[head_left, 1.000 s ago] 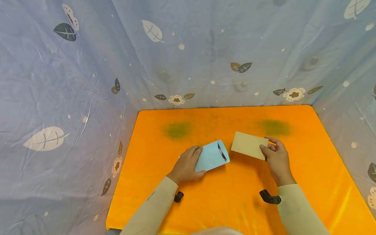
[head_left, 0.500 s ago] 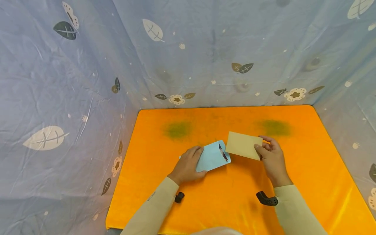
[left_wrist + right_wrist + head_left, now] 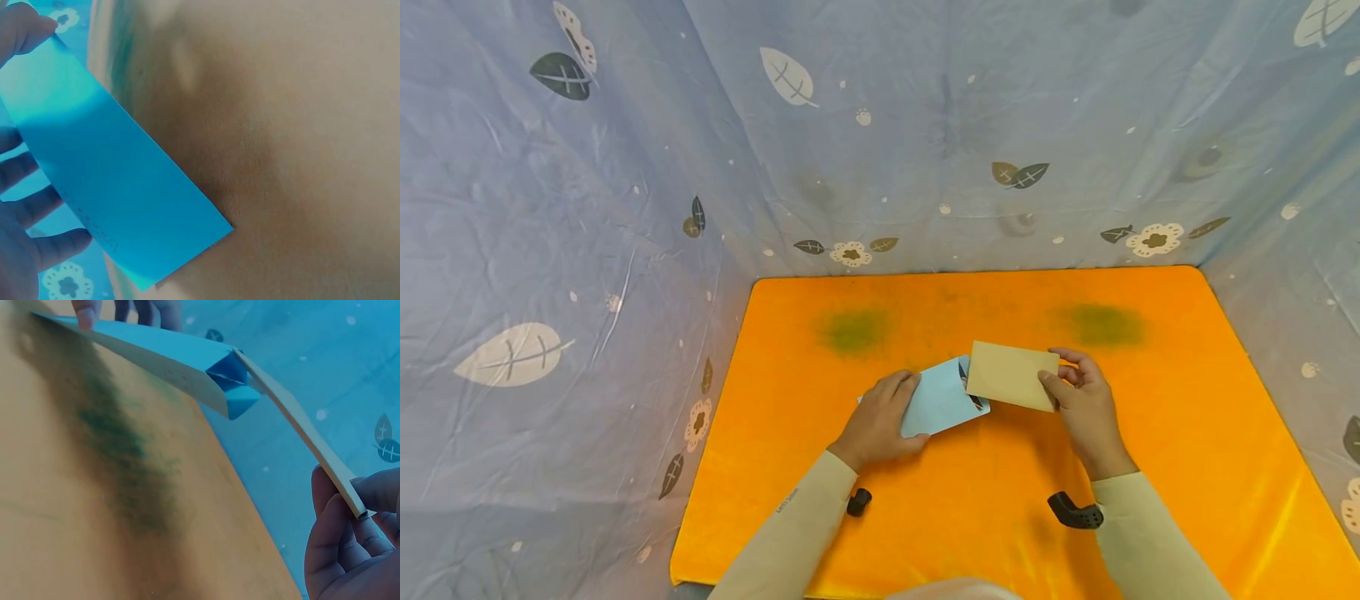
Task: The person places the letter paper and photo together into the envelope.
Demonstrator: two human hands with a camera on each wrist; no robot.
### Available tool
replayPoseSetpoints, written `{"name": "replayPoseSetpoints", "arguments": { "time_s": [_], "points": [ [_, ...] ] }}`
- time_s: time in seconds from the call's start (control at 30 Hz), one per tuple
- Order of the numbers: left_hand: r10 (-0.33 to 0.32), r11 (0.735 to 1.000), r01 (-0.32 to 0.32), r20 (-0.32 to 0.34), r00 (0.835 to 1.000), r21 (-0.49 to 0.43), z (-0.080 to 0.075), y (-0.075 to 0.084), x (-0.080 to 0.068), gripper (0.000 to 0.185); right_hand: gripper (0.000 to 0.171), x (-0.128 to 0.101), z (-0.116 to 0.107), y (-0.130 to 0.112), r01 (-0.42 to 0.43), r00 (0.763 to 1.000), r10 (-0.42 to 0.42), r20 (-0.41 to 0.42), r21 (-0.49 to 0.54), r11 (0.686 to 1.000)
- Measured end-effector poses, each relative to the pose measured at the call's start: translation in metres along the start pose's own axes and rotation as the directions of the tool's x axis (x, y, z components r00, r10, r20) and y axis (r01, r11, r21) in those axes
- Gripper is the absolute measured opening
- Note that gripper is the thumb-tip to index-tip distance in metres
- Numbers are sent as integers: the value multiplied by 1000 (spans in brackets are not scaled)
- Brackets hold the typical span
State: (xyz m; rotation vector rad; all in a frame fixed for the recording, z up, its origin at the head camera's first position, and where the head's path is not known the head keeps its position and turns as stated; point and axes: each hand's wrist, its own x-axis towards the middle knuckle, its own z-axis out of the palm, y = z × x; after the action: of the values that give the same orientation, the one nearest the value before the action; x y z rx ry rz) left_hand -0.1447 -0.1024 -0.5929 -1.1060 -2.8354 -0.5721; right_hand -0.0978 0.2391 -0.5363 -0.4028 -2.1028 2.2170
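Observation:
My left hand (image 3: 880, 421) grips a light blue envelope (image 3: 942, 398) by its left end, just above the orange mat (image 3: 1187, 433); its open mouth faces right. In the left wrist view the blue envelope (image 3: 119, 187) lies across my fingers (image 3: 31, 181). My right hand (image 3: 1084, 408) pinches a tan card (image 3: 1011, 375) by its right edge. The card's left edge reaches the envelope's mouth. In the right wrist view the tan card (image 3: 300, 428) meets the blue envelope (image 3: 175, 359) at its opening, held by my fingers (image 3: 340, 544).
A blue sheet with leaf and flower prints (image 3: 925, 133) walls the mat at the back and both sides. Two dark green smudges (image 3: 852, 331) mark the mat's far half. Black wrist mounts (image 3: 1073, 511) sit under both sleeves.
My right hand has carried the tan card leftward, from apart from the envelope to its open mouth. The left hand and envelope have stayed nearly still.

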Motion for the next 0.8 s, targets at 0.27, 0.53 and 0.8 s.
{"name": "replayPoseSetpoints", "arguments": {
  "time_s": [0.27,0.53,0.8],
  "points": [
    [10,1000,-10,-11,1000,-1,-2,1,-1,95,41,-2,-1,0,30,999,-30,12,-11,999],
    [21,1000,-21,-31,999,6,-1,0,-1,94,42,-4,-1,2,65,996,-55,70,-149,987],
    [39,999,-39,-57,998,9,-1,1,-2,93,47,-3,1,1,94,989,-64,136,-228,969]
  ]
}}
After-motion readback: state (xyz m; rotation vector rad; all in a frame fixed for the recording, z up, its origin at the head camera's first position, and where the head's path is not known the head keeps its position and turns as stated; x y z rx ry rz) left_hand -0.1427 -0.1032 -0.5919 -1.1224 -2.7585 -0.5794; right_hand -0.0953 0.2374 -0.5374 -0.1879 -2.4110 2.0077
